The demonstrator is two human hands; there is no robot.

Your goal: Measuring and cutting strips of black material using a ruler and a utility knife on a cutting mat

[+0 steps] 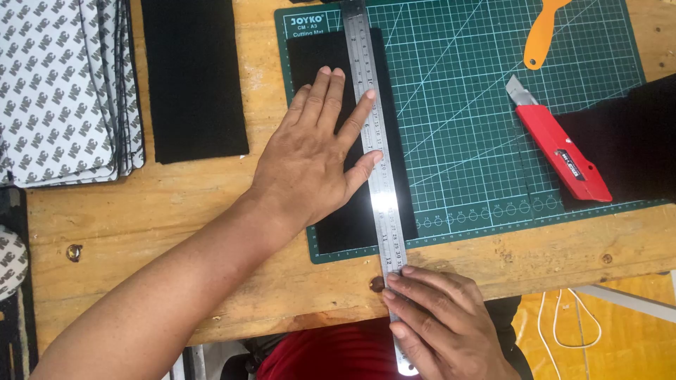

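the left hand [315,151] lies flat with its fingers spread, palm down on a black sheet [338,232] and its forefinger and thumb resting against the edge of a steel ruler [377,162]; it presses rather than grips. the right hand [440,324] lies open too, its fingertips pushing down on the near end of the ruler where that end juts over the table's front edge. the two hands are well apart, one at the ruler's middle, one at its near end. the ruler runs lengthwise over the black sheet, which lies on the left part of a green cutting mat [479,127]. on the mat to the right lies a red utility knife [560,151] with its blade out, beside another dark sheet [627,141], and an orange handle [541,35] lies near the far edge. left of the mat, on the wooden table [169,211], lies a second black strip [191,77], and beyond it a stack of white patterned sheets [60,91].
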